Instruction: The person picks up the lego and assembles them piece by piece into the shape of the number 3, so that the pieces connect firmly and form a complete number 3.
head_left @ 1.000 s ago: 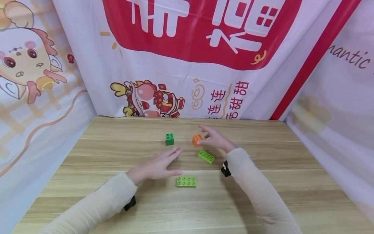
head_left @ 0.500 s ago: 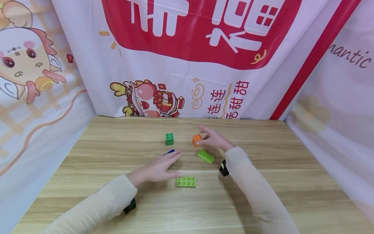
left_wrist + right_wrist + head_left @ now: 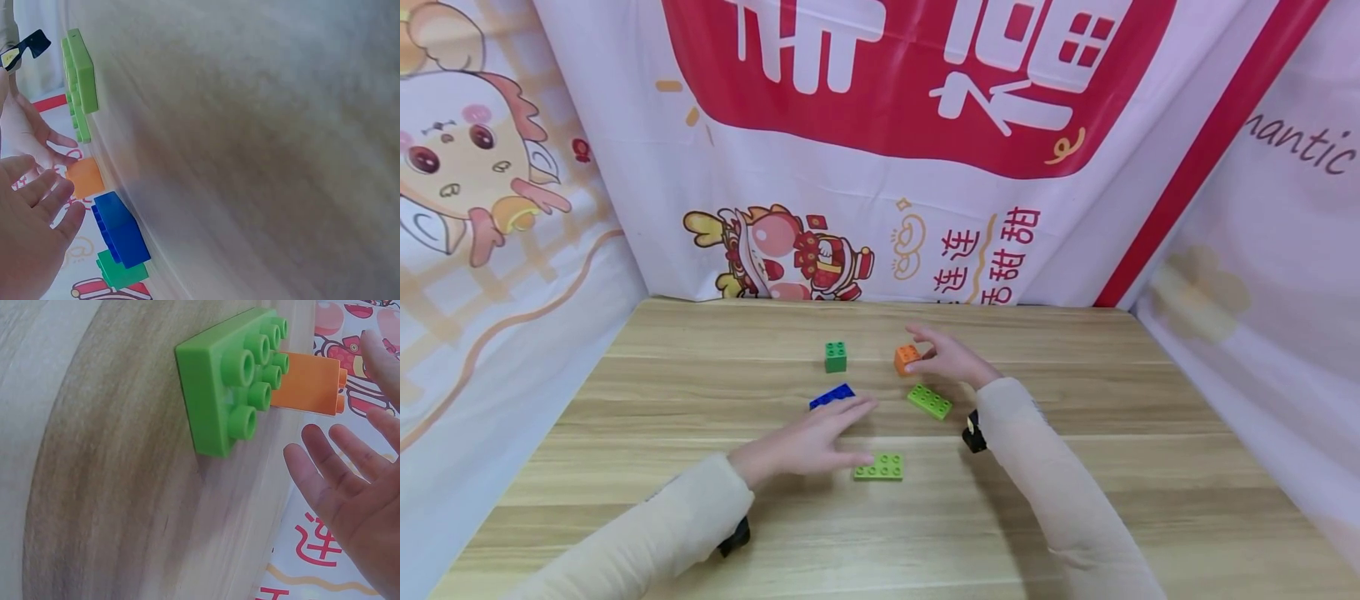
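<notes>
My left hand point(image 3: 805, 439) is held above the table with its fingers extended, nothing in its grasp. Beyond its fingers lies a blue building brick point(image 3: 831, 395), partly covered by them in the head view. The thumb overlaps a flat light green brick point(image 3: 883, 472); contact cannot be told. Fingers spread, my right hand point(image 3: 953, 358) is beside an orange brick point(image 3: 904, 360). The right wrist view shows that hand point(image 3: 356, 487) holding nothing, with the orange brick point(image 3: 306, 383) behind a second light green brick point(image 3: 215, 394).
A dark green square brick point(image 3: 835, 358) stands farther back, left of the orange one. All the bricks are on a wood-grain table point(image 3: 880, 542). A printed cloth point(image 3: 880, 183) hangs behind its back edge, with more cloth at both sides.
My left hand has drawn slightly nearer to me, uncovering part of the blue brick, and its thumb now overlaps the near light green brick. My right hand has barely shifted. The bricks stay put.
</notes>
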Demonstrator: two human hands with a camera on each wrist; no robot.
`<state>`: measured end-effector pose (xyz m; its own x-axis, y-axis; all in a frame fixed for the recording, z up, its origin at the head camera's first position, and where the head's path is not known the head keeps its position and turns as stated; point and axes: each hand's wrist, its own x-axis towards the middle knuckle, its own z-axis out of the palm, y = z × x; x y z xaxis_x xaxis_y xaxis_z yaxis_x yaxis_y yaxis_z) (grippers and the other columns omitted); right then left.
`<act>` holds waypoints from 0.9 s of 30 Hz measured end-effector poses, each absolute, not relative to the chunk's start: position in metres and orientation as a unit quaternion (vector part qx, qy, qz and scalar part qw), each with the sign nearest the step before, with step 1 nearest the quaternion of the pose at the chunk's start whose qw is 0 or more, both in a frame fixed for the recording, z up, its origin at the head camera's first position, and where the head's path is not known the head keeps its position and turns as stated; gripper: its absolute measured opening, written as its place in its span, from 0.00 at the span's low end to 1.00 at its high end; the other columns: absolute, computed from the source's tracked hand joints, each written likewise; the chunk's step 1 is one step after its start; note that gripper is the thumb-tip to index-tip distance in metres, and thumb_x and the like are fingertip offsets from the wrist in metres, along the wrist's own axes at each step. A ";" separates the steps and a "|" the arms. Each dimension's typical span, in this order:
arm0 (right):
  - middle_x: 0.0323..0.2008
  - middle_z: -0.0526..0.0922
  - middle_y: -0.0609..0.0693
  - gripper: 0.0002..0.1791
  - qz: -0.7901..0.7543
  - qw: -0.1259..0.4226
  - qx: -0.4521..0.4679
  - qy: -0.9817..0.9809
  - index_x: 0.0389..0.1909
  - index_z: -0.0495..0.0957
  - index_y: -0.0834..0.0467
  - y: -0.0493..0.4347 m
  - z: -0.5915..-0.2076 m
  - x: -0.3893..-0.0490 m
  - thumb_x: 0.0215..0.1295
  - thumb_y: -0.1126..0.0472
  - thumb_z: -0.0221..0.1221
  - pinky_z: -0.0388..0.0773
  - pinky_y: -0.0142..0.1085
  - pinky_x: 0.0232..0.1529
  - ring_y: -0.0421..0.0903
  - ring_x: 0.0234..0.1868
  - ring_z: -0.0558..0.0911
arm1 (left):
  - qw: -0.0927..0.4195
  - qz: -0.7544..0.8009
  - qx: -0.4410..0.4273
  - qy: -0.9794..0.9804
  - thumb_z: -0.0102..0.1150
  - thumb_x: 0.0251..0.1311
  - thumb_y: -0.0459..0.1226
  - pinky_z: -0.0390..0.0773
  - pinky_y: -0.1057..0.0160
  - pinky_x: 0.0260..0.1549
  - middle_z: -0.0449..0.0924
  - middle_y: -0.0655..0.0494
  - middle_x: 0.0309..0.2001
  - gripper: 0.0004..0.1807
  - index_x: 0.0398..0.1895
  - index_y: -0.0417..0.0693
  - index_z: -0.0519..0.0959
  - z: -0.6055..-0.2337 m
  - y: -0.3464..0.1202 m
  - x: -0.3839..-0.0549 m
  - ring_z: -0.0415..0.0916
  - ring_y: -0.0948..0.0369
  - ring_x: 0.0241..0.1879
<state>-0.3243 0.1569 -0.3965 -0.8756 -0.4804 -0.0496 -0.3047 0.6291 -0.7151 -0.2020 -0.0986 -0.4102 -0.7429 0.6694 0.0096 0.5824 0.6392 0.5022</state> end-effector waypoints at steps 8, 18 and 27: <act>0.63 0.61 0.62 0.39 -0.395 0.125 -0.224 0.882 0.69 0.56 0.53 0.158 -0.399 -0.324 0.58 0.61 0.62 0.65 0.49 0.56 0.59 0.58 0.68 | 0.103 0.267 0.349 0.892 0.54 0.56 0.59 0.54 0.47 0.60 0.50 0.49 0.69 0.43 0.70 0.51 0.54 -0.414 -0.096 -0.197 0.48 0.51 0.67; 0.63 0.63 0.58 0.36 -0.393 0.137 -0.210 0.885 0.68 0.58 0.51 0.161 -0.402 -0.324 0.60 0.59 0.61 0.66 0.47 0.54 0.53 0.54 0.71 | 0.103 0.267 0.375 0.882 0.59 0.52 0.57 0.57 0.52 0.60 0.57 0.48 0.66 0.44 0.68 0.45 0.57 -0.423 -0.095 -0.196 0.54 0.53 0.65; 0.64 0.64 0.49 0.32 -0.384 0.149 -0.179 0.894 0.66 0.61 0.49 0.161 -0.402 -0.324 0.62 0.58 0.59 0.69 0.44 0.52 0.50 0.53 0.71 | 0.092 0.247 0.380 0.887 0.64 0.51 0.52 0.60 0.55 0.59 0.63 0.49 0.62 0.40 0.64 0.43 0.64 -0.424 -0.095 -0.195 0.58 0.55 0.62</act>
